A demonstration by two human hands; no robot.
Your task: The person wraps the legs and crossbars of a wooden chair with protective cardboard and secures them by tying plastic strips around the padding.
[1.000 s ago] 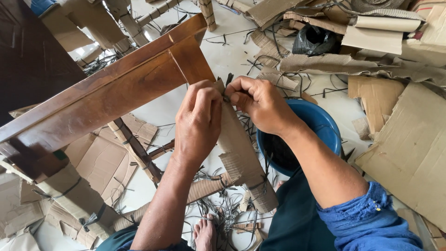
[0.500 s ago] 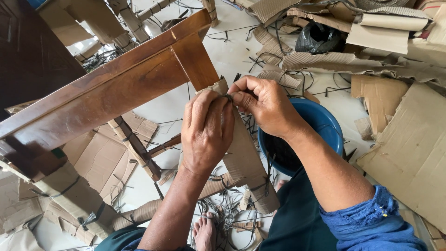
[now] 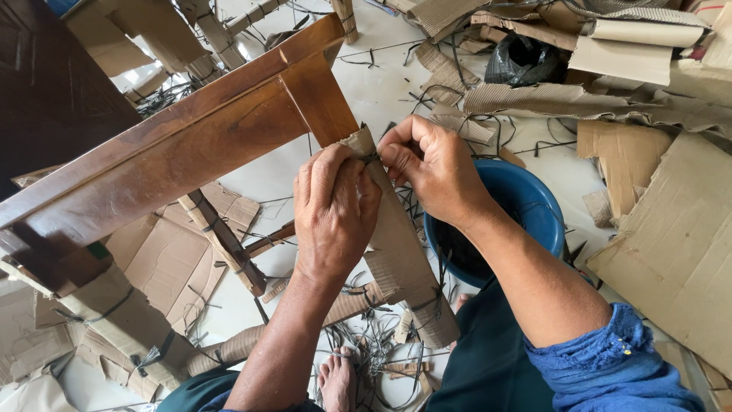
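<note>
The fingers (image 3: 393, 152) of the right hand (image 3: 431, 172) are pinched together on a thin dark strap (image 3: 371, 159) at the top edge of the cardboard wrapping (image 3: 396, 244), just right of centre in the frame. That small, tight pinch suits so thin a band. The left hand (image 3: 333, 210) lies just beside it, its fingers curled and clamped around the wrapped furniture leg, apparently to press the cardboard flat against the wood and steady the leg while the other hand works the strap.

The wrapped leg runs from the centre down toward the lower middle of the frame, where a second dark strap (image 3: 431, 299) binds its lower end. Above the hands the leg is bare brown wood (image 3: 320, 99), joined to a long wooden rail (image 3: 175, 152) that slants toward the left edge. The piece seems tipped over so that its legs are within easy reach of a seated person. Another leg at lower left (image 3: 114, 305) is likewise wrapped in cardboard and strapped.

Behind the right wrist sits a blue plastic tub (image 3: 534, 210) on the floor, near at hand. The pale floor (image 3: 381, 84) around it is littered with short dark strap cuttings (image 3: 366, 343) and torn cardboard sheets (image 3: 671, 244), thickest along the right and upper edges. A bare foot (image 3: 335, 378) shows at the bottom, and a blue sleeve (image 3: 610, 366) covers the right upper arm.
</note>
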